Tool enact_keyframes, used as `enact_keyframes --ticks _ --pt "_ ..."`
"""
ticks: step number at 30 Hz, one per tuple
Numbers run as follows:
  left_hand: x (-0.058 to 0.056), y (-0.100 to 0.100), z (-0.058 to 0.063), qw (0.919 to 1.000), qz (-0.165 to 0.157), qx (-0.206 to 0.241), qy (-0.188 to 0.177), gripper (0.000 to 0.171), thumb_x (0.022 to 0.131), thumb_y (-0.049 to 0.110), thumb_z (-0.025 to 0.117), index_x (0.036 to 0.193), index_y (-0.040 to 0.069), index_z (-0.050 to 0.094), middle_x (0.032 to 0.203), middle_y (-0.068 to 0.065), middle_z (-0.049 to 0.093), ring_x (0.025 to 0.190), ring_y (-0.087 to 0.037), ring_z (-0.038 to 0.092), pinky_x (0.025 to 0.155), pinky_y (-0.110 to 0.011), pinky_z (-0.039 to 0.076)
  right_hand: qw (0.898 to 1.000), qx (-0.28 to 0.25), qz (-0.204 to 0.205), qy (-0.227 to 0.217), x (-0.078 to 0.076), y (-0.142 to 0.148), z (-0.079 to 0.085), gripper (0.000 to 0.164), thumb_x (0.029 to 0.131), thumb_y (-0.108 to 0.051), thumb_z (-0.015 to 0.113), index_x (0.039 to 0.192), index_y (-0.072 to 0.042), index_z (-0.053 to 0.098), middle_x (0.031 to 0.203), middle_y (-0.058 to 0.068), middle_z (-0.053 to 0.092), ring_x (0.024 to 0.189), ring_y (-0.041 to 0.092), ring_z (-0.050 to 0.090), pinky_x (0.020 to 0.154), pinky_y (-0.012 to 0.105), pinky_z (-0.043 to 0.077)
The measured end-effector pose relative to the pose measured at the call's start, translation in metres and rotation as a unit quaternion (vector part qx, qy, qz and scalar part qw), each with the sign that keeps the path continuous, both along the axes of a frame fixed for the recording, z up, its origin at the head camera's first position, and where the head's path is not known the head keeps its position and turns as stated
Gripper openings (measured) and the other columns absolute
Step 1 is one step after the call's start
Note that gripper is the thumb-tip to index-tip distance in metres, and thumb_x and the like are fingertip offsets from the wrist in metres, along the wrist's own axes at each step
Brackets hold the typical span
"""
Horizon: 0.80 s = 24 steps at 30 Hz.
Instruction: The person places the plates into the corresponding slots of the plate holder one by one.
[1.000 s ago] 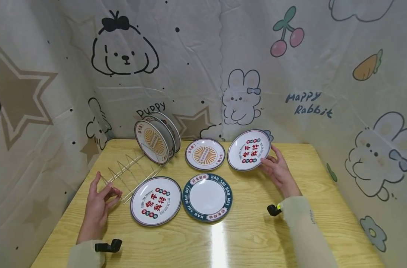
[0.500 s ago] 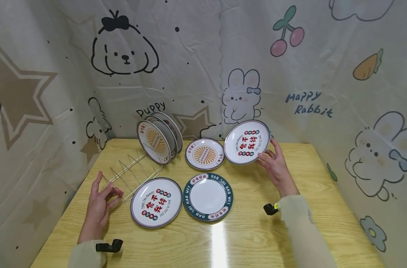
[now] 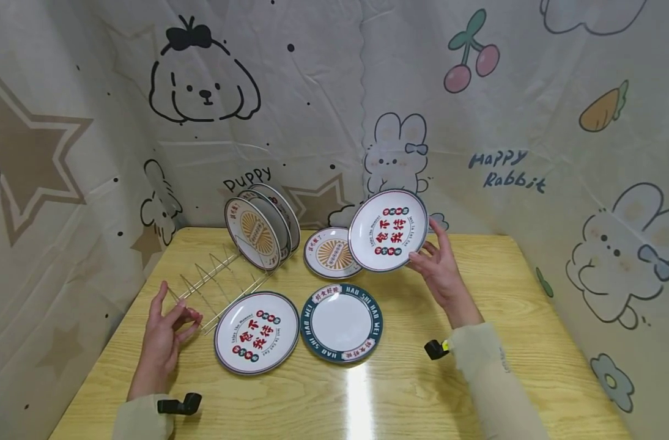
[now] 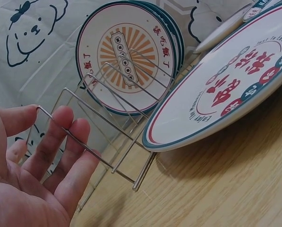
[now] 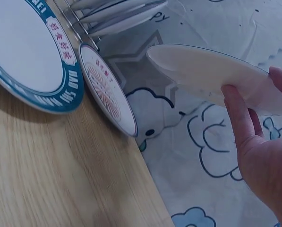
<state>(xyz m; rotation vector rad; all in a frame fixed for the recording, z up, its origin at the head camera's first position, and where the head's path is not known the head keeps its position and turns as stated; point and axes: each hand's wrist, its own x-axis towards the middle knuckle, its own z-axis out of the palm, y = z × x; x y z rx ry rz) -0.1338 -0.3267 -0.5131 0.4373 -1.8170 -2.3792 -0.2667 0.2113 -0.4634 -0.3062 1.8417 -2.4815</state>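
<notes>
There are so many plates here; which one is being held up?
The red-lettered plate tilted in the person's right hand. Its lookalike lies beside the rack, and no other plate is held.

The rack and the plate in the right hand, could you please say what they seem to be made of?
The rack looks like metal, smooth and slightly shiny: its thin bent rods catch the light. The plate in the right hand could be glazed ceramic or melamine; its pale underside looks smooth, but I cannot tell which.

We have bare table (image 3: 403, 385) nearer us than our right fingers (image 3: 441, 237), but racked plates (image 3: 252, 229) stand in the way leftward.
</notes>
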Motion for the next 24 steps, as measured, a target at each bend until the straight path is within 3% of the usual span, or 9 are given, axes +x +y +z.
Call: enact_keyframes --ticks 15,24 --pt "-0.002 -0.001 -0.001 0.9999 0.011 -0.008 -0.01 0.076 0.109 0.03 0.054 0.166 0.041 0.005 0.083 0.008 0.068 0.084 -0.007 0.072 0.079 -0.027 0.063 0.997 0.048 0.05 0.011 0.017 -0.04 0.008 0.102 0.095 0.011 0.065 0.164 -0.046 0.015 0.15 0.015 0.035 0.124 0.021 0.059 0.092 0.028 0.06" --pt "-0.001 0.001 0.0 0.9998 0.011 -0.009 -0.011 0.076 0.109 0.031 0.054 0.166 0.04 0.005 0.084 0.008 0.068 0.085 -0.008 0.071 0.08 -0.027 0.062 0.996 0.039 0.079 0.026 0.022 -0.063 0.004 0.1 0.096 0.01 0.063 0.165 -0.042 0.014 0.149 0.019 0.037 0.125 0.022 0.059 0.094 0.029 0.059"
